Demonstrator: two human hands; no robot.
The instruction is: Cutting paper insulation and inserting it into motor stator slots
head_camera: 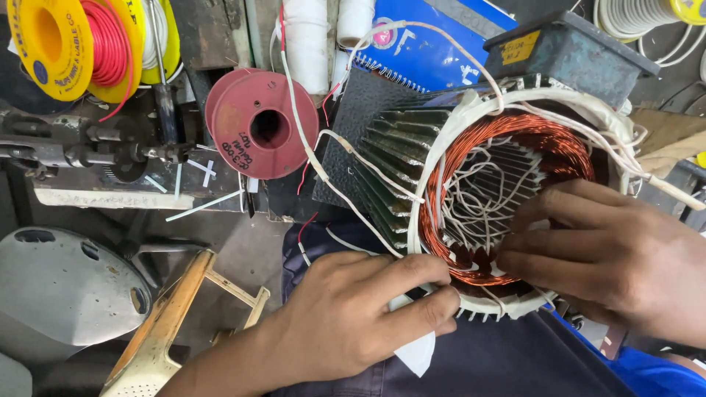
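Observation:
A finned motor stator (390, 176) lies on its side on my lap, its open end toward me. Copper windings (537, 140) ring the bore, tied with white cord and sleeved leads. My left hand (353, 316) rests on the near rim, its thumb and forefinger pinching a white strip of insulating paper (415, 353) at the edge of the winding. Reaching in from the right, my right hand (610, 257) presses its fingertips on the copper coil and the white lacing cord inside the bore.
A red empty spool (261, 125) stands left of the stator. A yellow reel of red wire (73, 48) is at top left, above a metal winding fixture (95, 154). A blue notebook (434, 44), a grey metal box (570, 51), a wooden frame (169, 316) and a grey metal cover (59, 287) surround it.

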